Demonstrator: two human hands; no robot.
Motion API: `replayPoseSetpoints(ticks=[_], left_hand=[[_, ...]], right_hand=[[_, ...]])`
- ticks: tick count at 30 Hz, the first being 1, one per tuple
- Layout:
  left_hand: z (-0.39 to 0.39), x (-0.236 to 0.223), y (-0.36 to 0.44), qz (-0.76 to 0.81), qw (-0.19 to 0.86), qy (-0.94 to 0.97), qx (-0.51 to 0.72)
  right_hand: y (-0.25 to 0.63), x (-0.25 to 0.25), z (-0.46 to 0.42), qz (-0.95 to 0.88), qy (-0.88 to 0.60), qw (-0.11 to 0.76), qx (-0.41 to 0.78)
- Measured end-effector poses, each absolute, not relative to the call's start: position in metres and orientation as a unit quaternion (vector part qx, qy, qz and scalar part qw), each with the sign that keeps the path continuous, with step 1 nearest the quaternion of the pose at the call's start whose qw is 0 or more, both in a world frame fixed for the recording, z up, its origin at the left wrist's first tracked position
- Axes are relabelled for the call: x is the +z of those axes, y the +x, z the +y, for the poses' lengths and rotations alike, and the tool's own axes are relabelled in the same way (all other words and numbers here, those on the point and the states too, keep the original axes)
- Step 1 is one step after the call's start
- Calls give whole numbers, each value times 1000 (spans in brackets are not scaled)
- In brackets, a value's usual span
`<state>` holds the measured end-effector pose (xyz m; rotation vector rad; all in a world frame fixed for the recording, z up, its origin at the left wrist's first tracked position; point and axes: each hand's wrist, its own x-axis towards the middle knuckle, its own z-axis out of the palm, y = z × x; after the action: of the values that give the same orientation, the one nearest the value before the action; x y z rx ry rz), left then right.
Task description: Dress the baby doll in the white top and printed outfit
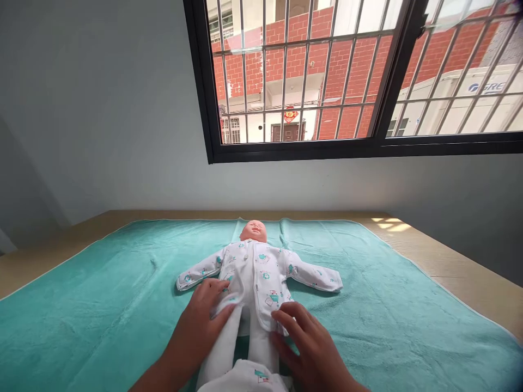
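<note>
centrally: one doll [254, 231], face up, head near the tabletop's [453, 258] far edge; printed jacket [265, 275], white trousers [263, 348]. left hand [204, 310], loosely spread, on the jacket; right hand [304, 337], curled at its hem, pinch uncertain. step, apparently: hem-straightening; next move likely calls for light fingertips. beneath: teal cloth [392, 321].

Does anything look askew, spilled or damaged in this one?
Nothing looks spilled or damaged. Slightly askew: the white jacket on the doll has uneven front edges near the hem, where one patterned flap hangs loosely.
</note>
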<state>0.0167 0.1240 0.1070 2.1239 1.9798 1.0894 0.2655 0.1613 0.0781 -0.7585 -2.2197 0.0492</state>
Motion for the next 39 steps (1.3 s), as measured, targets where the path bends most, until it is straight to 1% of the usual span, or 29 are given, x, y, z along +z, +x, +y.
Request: replayPoseSetpoints(ticks=[2,4,7,9,10,13,17,20,22,25,28,31,33,34,35,37,39], left_hand=[[134,110,15,636,18,682,360],[140,107,4,649,17,655,386],[145,96,-25,715,43,543,439],[145,88,-47,758,53,477,441],[144,85,-55,776,57,458,430],[142,81,-65,792,50,451,409],[141,78,-44,736,45,512,440],[142,72,-31,712,50,565,414],[143,68,-31,717,63,567,400],[144,66,-43,749,91,526,393],[145,68,-53,784,87,492,368],[144,66,-54,788,76,499,351],[142,64,-52,766,48,526,365],[141,64,-50,751,21,541,378],[139,65,-48,733,-7,559,387],[135,68,-42,690,-60,604,395],[132,73,-34,641,-63,659,388]], right_hand=[[267,80,169,-871,-314,377,36],[273,79,181,-848,-357,381,86],[290,75,206,-765,-456,413,190],[308,72,222,-720,-508,420,217],[317,70,229,-715,-524,410,215],[343,65,239,-737,-555,342,178],[363,62,241,-745,-606,250,126],[367,65,241,-748,-639,160,84],[367,68,241,-754,-645,109,58],[369,72,243,-756,-647,83,50],[374,74,246,-749,-654,87,61],[381,72,250,-752,-651,85,55],[385,70,252,-762,-640,87,31],[385,69,251,-770,-630,102,5],[384,68,250,-778,-614,132,-29],[377,69,242,-808,-536,223,-96],[363,73,229,-852,-409,303,-122]])
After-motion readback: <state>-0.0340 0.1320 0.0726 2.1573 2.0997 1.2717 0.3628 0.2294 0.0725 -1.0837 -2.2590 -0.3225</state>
